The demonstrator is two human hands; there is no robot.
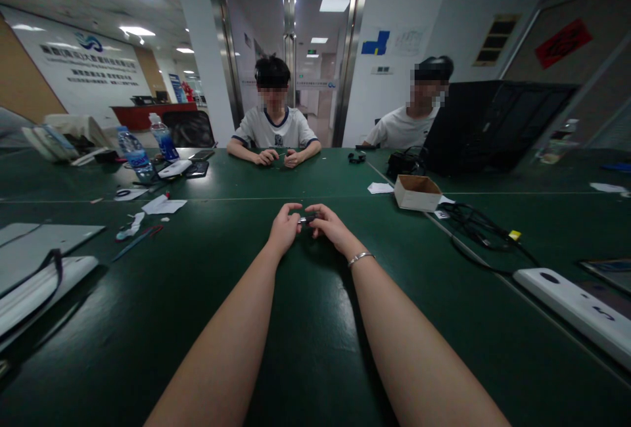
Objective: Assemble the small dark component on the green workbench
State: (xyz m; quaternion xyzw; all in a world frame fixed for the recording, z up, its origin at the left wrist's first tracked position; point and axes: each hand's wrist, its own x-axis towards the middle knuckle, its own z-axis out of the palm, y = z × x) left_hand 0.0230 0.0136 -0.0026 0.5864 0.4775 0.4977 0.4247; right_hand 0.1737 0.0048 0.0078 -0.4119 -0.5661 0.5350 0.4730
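Above the green table [305, 322], straight ahead of me, both my arms reach out and the hands meet over a small silver and dark stick-shaped object [306, 219]. Its silver end lies at the thumb and fingers of my left hand [284, 230], which are closed on it. My right hand [332, 225] pinches the dark end; a silver bracelet [361, 257] circles that wrist. Fingers cover part of the object, and its exact kind is too small to tell.
Two people [275, 126] [411, 118] sit across the table. To the right are an open cardboard box [418, 200], black cables [473, 226], a white power strip [576, 309] and a large black case [493, 121]. Bottles [135, 157], paper scraps [165, 205] and a laptop [44, 236] are leftward.
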